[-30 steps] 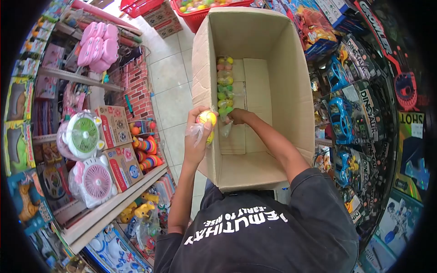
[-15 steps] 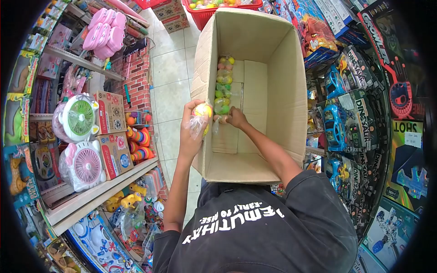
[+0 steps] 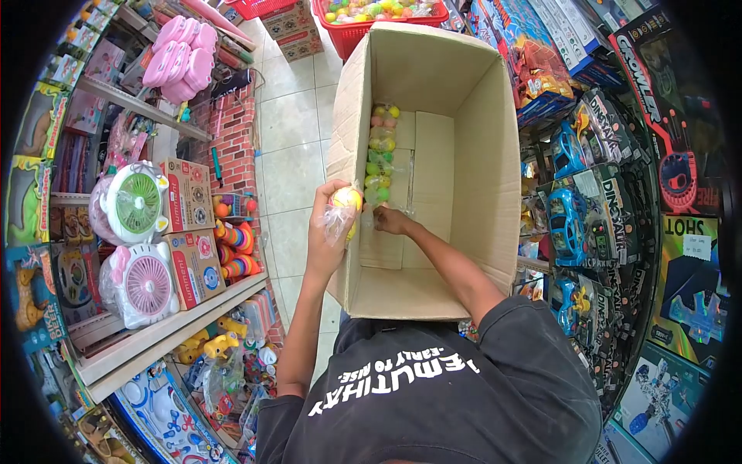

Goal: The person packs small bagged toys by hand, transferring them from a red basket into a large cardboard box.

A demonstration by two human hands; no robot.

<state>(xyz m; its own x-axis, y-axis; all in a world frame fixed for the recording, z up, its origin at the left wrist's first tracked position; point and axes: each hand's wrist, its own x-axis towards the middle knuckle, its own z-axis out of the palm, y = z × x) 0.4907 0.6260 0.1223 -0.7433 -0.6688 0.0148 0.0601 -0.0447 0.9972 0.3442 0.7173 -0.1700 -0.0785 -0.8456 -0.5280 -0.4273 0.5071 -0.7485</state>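
A tall open cardboard box (image 3: 487, 162) stands in front of me. At its left rim my left hand (image 3: 325, 232) is closed around a clear plastic bag of balls (image 3: 347, 199), yellow with pink marks. Down inside the box, a row of bagged balls (image 3: 379, 166) in green, yellow and pink lies along the left wall. My right hand (image 3: 394, 220) reaches in at the near end of that row. Its fingers are pinched together at clear plastic, and the fingertips are partly hidden.
Red baskets, one full of colorful balls (image 3: 379, 11), sit beyond the box. To the left, a shelf (image 3: 178, 317) holds toy fans (image 3: 137, 203) and small cartons (image 3: 193, 267). Packaged toy cars (image 3: 568, 216) line the right side. A tiled floor (image 3: 292, 178) runs left of the box.
My right hand has shifted slightly down, with more clear plastic showing by its fingers. The left hand keeps its hold on the bag at the rim. The whole view has tilted slightly.
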